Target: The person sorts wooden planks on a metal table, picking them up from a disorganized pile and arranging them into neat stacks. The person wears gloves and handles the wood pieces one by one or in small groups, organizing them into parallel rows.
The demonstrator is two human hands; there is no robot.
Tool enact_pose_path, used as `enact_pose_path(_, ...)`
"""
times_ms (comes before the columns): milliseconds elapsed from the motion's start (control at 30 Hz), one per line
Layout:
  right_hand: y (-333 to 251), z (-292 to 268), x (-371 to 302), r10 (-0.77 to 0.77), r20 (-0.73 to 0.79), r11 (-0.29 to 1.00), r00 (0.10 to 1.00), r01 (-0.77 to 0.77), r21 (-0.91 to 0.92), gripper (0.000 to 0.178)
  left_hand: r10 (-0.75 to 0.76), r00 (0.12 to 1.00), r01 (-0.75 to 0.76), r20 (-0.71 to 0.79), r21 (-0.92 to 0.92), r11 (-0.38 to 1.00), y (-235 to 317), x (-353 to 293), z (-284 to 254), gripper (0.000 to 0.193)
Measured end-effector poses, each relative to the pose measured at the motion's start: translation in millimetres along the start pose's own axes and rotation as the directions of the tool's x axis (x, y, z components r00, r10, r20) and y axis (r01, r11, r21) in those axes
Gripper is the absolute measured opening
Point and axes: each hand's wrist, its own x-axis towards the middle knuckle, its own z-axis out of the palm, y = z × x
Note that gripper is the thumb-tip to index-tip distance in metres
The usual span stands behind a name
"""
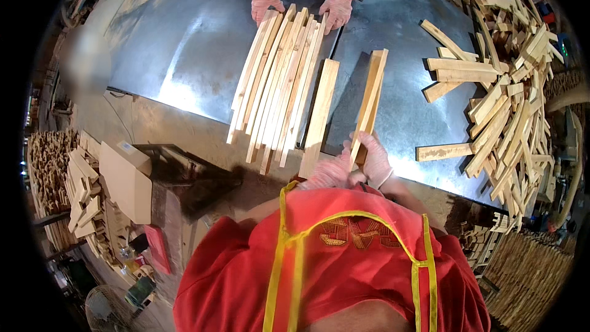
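Observation:
Pale wooden slats [369, 95], apparently two pressed together, stand out from me over the metal table. My right hand [375, 158], in a thin pale glove, grips them near their close end. Beside it my left hand [332, 172], gloved too, closes round the same end, its fingers partly hidden. Just left of these, a wider single slat [321, 114] lies apart, its near end close to my left hand. Further left is a row of several slats [279, 86], side by side and overhanging the table's near edge. Another person's gloved hands [265, 3] hold that row's far end from both sides.
A grey metal table [203, 55] spreads ahead, with a seam across it. A loose heap of slats [504, 123] covers its right side. At lower left are a cardboard box [126, 181], more stacked wood [83, 190] and a fan [106, 308]. Wood stacks stand at lower right.

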Motion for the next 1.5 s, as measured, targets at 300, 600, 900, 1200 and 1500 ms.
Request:
enact_pose_path(300,0.4,-51.3,42.9,-0.13,-0.033,0.857,0.991,0.095,-0.507,0.078,0.262,0.832,0.045,-0.488,0.53,0.847,-91.1,76.0,54.1,0.081)
enact_pose_path(600,6.8,-50.9,38.0,-0.103,0.111,0.953,0.988,0.13,-0.273,0.053,0.089,0.854,-0.2,-0.513,-0.165,0.966,-19.3,76.0,59.8,0.074)
enact_pose_path(900,-41.1,-103.8,34.5,-0.081,0.276,0.983,0.958,0.123,-0.138,0.08,0.472,0.86,-0.279,-0.195,-0.954,0.114,63.2,126.9,63.3,0.056)
enact_pose_path(1200,-99.2,-194.5,5.7,-0.217,0.202,0.946,0.955,0.257,-0.2,0.086,0.628,0.648,-0.661,-0.43,0.093,0.745,141.9,170.3,123.8,0.05)
enact_pose_path(1500,-193.9,-231.2,-39.8,-0.249,0.149,0.866,0.957,0.289,-0.409,0.094,0.212,0.896,-0.435,-0.391,-0.675,0.595,205.0,155.5,149.2,0.073)
